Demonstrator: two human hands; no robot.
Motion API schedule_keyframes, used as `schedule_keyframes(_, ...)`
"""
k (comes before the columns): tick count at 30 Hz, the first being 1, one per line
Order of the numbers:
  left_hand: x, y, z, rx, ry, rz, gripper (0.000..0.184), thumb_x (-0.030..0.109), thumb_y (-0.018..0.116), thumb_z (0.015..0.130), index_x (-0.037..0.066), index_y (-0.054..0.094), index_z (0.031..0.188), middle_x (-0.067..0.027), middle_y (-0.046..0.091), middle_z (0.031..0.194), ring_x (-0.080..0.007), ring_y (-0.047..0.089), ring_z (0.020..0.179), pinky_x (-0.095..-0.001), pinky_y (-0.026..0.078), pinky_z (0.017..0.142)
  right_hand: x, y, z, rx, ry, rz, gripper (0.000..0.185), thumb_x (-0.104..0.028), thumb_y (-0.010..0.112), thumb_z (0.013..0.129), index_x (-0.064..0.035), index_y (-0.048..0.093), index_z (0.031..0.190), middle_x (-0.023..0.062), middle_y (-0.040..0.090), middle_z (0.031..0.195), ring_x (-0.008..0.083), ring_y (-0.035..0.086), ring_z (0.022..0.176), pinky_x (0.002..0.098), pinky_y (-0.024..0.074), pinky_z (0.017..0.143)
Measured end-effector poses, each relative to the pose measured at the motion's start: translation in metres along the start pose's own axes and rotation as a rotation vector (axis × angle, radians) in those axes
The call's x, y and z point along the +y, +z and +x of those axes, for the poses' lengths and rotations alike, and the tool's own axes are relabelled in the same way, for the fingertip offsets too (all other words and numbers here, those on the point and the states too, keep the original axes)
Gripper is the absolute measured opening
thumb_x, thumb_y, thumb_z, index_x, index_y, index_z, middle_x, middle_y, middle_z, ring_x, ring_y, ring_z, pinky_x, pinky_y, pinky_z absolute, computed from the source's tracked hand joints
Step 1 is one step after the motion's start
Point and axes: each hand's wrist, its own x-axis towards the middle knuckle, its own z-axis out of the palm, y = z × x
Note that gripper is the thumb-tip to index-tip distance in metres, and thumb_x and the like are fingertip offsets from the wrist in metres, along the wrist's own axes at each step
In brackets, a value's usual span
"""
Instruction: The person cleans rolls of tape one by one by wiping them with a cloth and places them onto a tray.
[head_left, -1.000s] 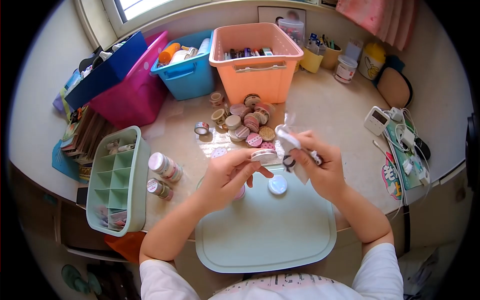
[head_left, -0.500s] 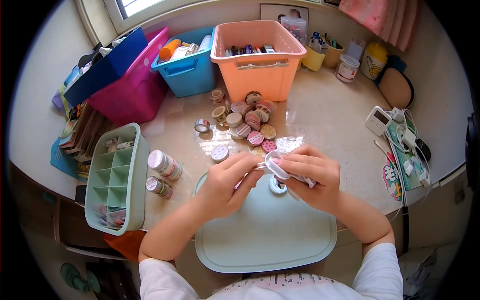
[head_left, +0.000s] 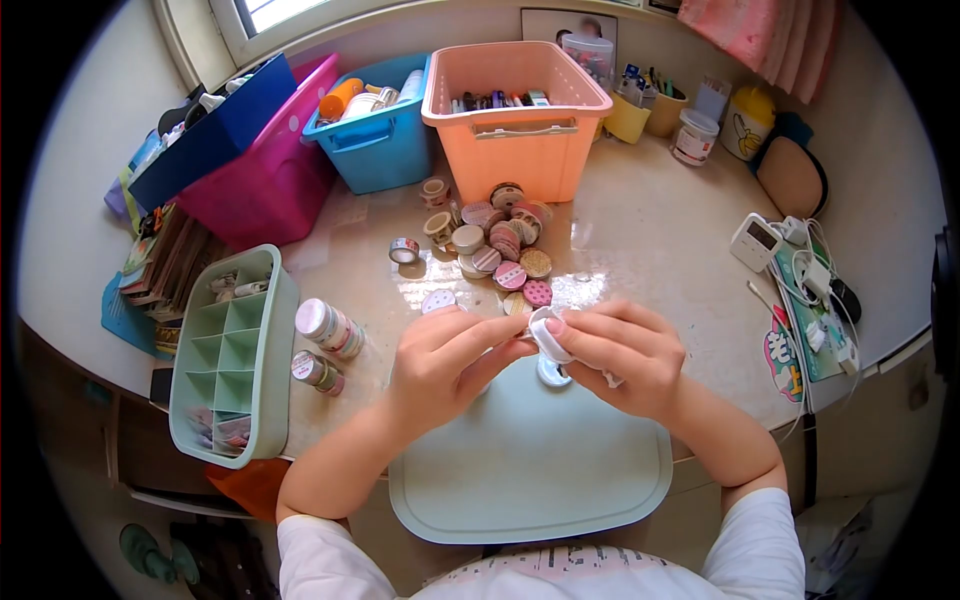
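My right hand (head_left: 635,358) is closed round a crumpled white wipe (head_left: 550,338), with a loose end hanging below the fingers. My left hand (head_left: 440,362) is closed in a pinch against the wipe's left side; what sits between its fingertips is mostly hidden. Both hands are above the far edge of a pale green lid (head_left: 530,460). Under the wipe, a small round white and blue piece (head_left: 553,372) rests at the lid's far edge. A white dotted tape roll (head_left: 438,300) lies just beyond my left hand, partly covered by it.
Several tape rolls (head_left: 468,239) are heaped before an orange bin (head_left: 520,150). Two stacks of tape (head_left: 335,330) (head_left: 318,372) stand by a green divided box (head_left: 275,380). Behind are a blue bin (head_left: 380,160) and a magenta bin (head_left: 250,190). White cables (head_left: 815,260) lie right.
My left hand has shifted slightly, now covering more of the dotted roll. The white wipe has turned a little between the hands, and its loose end hangs differently.
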Motion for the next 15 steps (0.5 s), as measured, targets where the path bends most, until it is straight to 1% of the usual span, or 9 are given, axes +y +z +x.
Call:
schedule_keyframes(2, 0.004, 0.003, -0.001, 0.025, -0.146, -0.156, 0.024, 0.001, 0.079, 0.085, -0.002, 0.070, 0.107, -0.0102, 0.076, 0.092, -0.0150, 0.072, 0.083, -0.0261, 0.053, 0.063, 0.001, 0.004, -0.004, 0.061, 0.185, 0.217, 0.041, 0.002, 0.082, 0.069, -0.0025, 0.075, 0.109, 0.0118, 0.075, 0.101, 0.0245, 0.070, 0.079, 0.0327, 0.0588, 0.070)
schedule_keyframes(3, 0.008, 0.006, 0.001, 0.023, -0.144, -0.157, 0.024, 0.001, 0.079, 0.085, -0.002, 0.070, 0.107, -0.0102, 0.076, 0.092, -0.0150, 0.072, 0.083, -0.0261, 0.053, 0.063, 0.001, 0.006, -0.006, 0.063, 0.186, 0.215, 0.041, 0.002, 0.082, 0.069, -0.0025, 0.075, 0.109, 0.0118, 0.075, 0.101, 0.0245, 0.070, 0.079, 0.0327, 0.0588, 0.070)
schedule_keyframes(5, 0.018, 0.012, 0.008, 0.159, -0.448, -0.607, 0.025, 0.002, 0.081, 0.083, 0.002, 0.073, 0.107, -0.0095, 0.075, 0.093, -0.0161, 0.069, 0.071, -0.0270, 0.053, 0.061, 0.001, 0.009, -0.011, 0.146, 0.406, 0.406, 0.040, 0.002, 0.082, 0.069, -0.0021, 0.075, 0.108, 0.0120, 0.075, 0.101, 0.0252, 0.070, 0.078, 0.0323, 0.0584, 0.070)
schedule_keyframes(6, 0.017, 0.016, 0.004, 0.159, -0.447, -0.608, 0.025, 0.002, 0.081, 0.083, 0.002, 0.073, 0.107, -0.0095, 0.075, 0.093, -0.0161, 0.069, 0.071, -0.0270, 0.053, 0.061, 0.001, 0.010, -0.012, 0.146, 0.405, 0.405, 0.040, 0.002, 0.082, 0.069, -0.0021, 0.075, 0.108, 0.0120, 0.075, 0.101, 0.0252, 0.070, 0.078, 0.0323, 0.0584, 0.070)
schedule_keyframes(8, 0.010, 0.023, -0.003, 0.261, -0.412, -0.693, 0.026, -0.005, 0.078, 0.084, -0.004, 0.071, 0.108, -0.0124, 0.073, 0.101, -0.0171, 0.071, 0.089, -0.0284, 0.056, 0.073, 0.000, 0.010, -0.012, 0.159, 0.492, 0.490, 0.037, 0.003, 0.082, 0.069, -0.0016, 0.074, 0.105, 0.0129, 0.075, 0.100, 0.0258, 0.070, 0.079, 0.0322, 0.0577, 0.070)
schedule_keyframes(9, 0.007, 0.020, -0.003, 0.264, -0.412, -0.693, 0.026, -0.005, 0.078, 0.084, -0.004, 0.071, 0.108, -0.0124, 0.073, 0.101, -0.0171, 0.071, 0.089, -0.0284, 0.056, 0.073, 0.001, 0.009, -0.010, 0.156, 0.491, 0.490, 0.037, 0.003, 0.082, 0.069, -0.0016, 0.074, 0.105, 0.0129, 0.075, 0.100, 0.0258, 0.070, 0.079, 0.0322, 0.0577, 0.070)
schedule_keyframes(11, -0.003, 0.010, -0.001, 0.101, -0.140, -0.326, 0.028, -0.009, 0.075, 0.084, -0.004, 0.072, 0.112, -0.0130, 0.071, 0.102, -0.0189, 0.071, 0.088, -0.0293, 0.057, 0.076, 0.001, 0.006, -0.006, 0.085, 0.217, 0.182, 0.036, 0.005, 0.081, 0.070, -0.0013, 0.074, 0.105, 0.0147, 0.074, 0.099, 0.0265, 0.071, 0.080, 0.0316, 0.0575, 0.071)
schedule_keyframes(12, -0.003, 0.007, -0.001, 0.100, -0.142, -0.327, 0.028, -0.009, 0.075, 0.084, -0.004, 0.072, 0.112, -0.0130, 0.071, 0.102, -0.0189, 0.071, 0.088, -0.0293, 0.057, 0.076, 0.001, 0.005, -0.005, 0.084, 0.219, 0.183, 0.036, 0.005, 0.081, 0.070, -0.0013, 0.074, 0.105, 0.0147, 0.074, 0.099, 0.0265, 0.071, 0.080, 0.0316, 0.0575, 0.071)
schedule_keyframes(15, 0.002, 0.004, 0.002, 0.018, -0.082, -0.210, 0.030, -0.011, 0.075, 0.083, -0.002, 0.074, 0.111, -0.0121, 0.071, 0.101, -0.0195, 0.070, 0.089, -0.0286, 0.057, 0.077, 0.002, 0.006, -0.006, 0.044, 0.099, 0.119, 0.035, 0.006, 0.080, 0.071, -0.0013, 0.074, 0.105, 0.0160, 0.074, 0.099, 0.0267, 0.071, 0.082, 0.0320, 0.0574, 0.071)
